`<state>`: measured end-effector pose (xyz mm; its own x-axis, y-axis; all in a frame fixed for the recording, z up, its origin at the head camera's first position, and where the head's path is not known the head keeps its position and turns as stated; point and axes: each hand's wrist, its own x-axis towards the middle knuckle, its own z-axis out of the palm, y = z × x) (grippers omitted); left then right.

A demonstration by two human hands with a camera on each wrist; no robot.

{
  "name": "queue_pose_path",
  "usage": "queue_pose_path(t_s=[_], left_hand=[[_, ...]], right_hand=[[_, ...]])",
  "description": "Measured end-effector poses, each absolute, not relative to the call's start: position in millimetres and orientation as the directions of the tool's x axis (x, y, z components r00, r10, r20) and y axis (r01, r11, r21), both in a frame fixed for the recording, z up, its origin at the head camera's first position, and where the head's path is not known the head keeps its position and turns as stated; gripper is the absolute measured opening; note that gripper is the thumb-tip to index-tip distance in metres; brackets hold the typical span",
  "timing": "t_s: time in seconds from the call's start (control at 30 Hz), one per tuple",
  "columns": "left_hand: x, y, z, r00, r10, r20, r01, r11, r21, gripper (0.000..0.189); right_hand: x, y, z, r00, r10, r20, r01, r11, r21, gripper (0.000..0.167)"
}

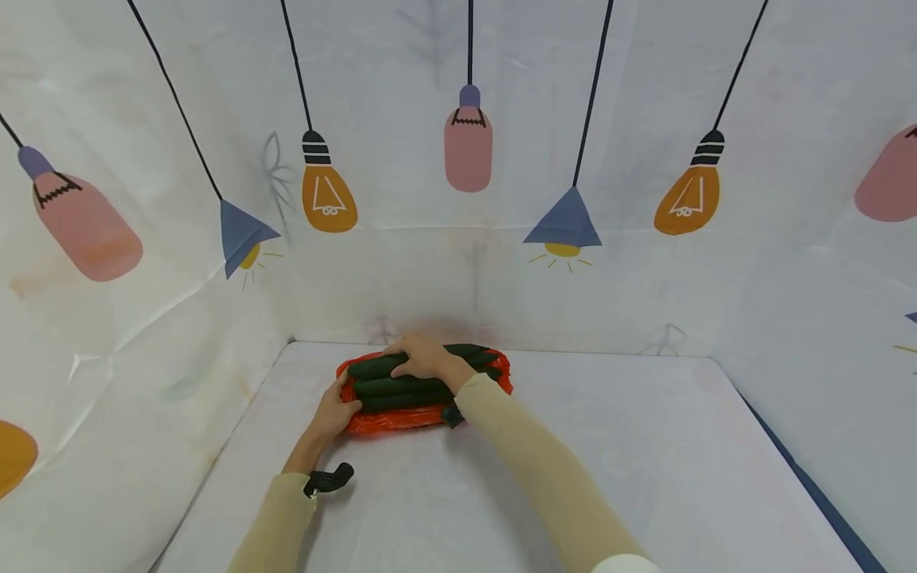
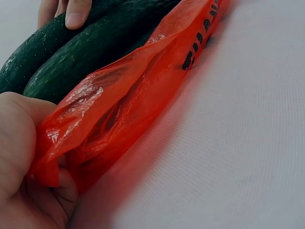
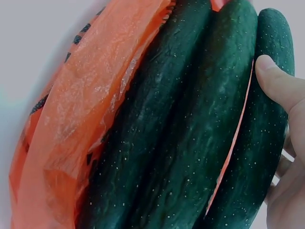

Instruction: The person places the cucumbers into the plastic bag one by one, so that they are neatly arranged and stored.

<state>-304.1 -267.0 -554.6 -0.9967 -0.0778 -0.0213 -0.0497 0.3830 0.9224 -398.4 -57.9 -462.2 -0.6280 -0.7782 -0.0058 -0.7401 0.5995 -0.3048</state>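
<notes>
Several dark green cucumbers (image 1: 397, 387) lie side by side on a red plastic bag (image 1: 397, 422) near the back of the table. My left hand (image 1: 335, 410) is at the bag's left end; in the left wrist view its thumb and curled fingers pinch the edge of the red film (image 2: 124, 105). My right hand (image 1: 425, 356) reaches over the pile from the right. In the right wrist view its thumb lies on the outermost cucumber (image 3: 269, 129), with the fingers behind it, partly hidden. Black markings show on the bag in both wrist views.
The white-covered table (image 1: 630, 461) reaches back to a wall sheet (image 1: 401, 270) printed with hanging lamps. A similar sheet (image 1: 172, 350) stands along the left side. A black strap (image 1: 329, 479) sits on my left wrist.
</notes>
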Motion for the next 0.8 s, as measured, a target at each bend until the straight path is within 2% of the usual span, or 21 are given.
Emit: queue_pose_path(t_s=[0.43, 0.8], left_hand=[[-303.2, -265.2, -553.6, -0.995, -0.090, -0.037, -0.071, 0.412, 0.908, 0.078], [-304.1, -266.5, -555.9, -0.993, -0.104, -0.046, -0.087, 0.425, 0.901, 0.078]], right_hand=[[-395.6, -63.1, -473.7, -0.634, -0.769, 0.089, -0.755, 0.589, -0.289, 0.048], [-390.8, -61.2, -475.6, -0.695, -0.715, 0.077, -0.704, 0.654, -0.278, 0.051]])
